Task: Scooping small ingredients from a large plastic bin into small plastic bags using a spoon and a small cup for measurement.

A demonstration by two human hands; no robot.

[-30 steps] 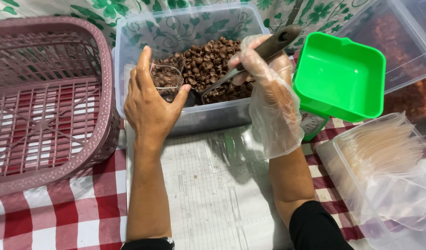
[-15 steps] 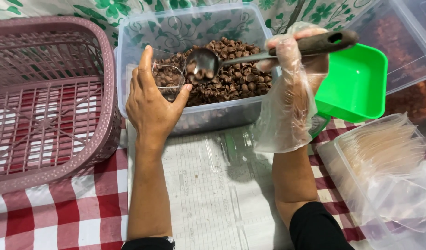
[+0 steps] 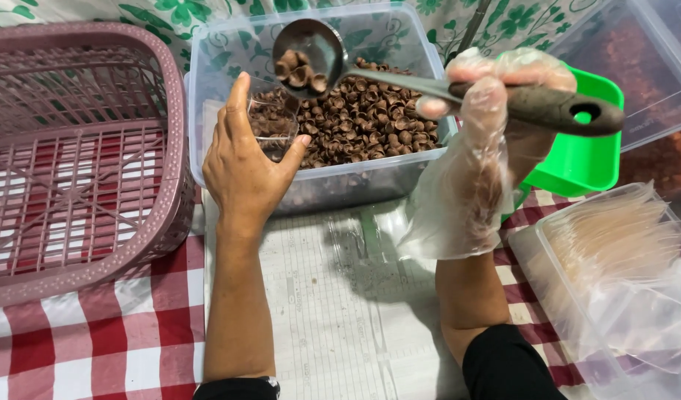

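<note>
- Fingers (image 3: 240, 100) of the left hand (image 3: 244, 174) were wrapped round a small clear cup (image 3: 272, 118), thumb (image 3: 292, 152) on the near side, the rest on the far wall; cup was held tilted just over the near-left part of the tub.
- Right hand (image 3: 496, 96), in a loose clear plastic glove (image 3: 459, 200), was closed on the dark handle (image 3: 555, 107) of a metal scoop (image 3: 311, 48); thumb and forefinger pinched near the front of the grip.
- Scoop bowl sat above and just behind the cup rim, w/ a few brown curled snack pieces (image 3: 296, 68) in it.
- Rest of the pieces (image 3: 370, 111) lay heaped in the clear plastic tub (image 3: 429, 44), which stood on printed paper (image 3: 333, 296) over a red-and-white check cloth (image 3: 81, 348).
- Handling, as I judged it: pieces looked light, dry, brittle, prob. crush easily, so better carried by scoop than pinched. Cup looked thin and soft-walled; a squeeze would dent it, so hold at mid-wall, lightly.
- Loose glove looked slippery on the handle; a firm grip well back seemed safest.
- Around them: pink slatted basket (image 3: 81, 163) at left, green tray (image 3: 585, 148) at right, clear lidded box (image 3: 614, 274) near right, another clear bin (image 3: 651, 67) w/ reddish contents beyond.
</note>
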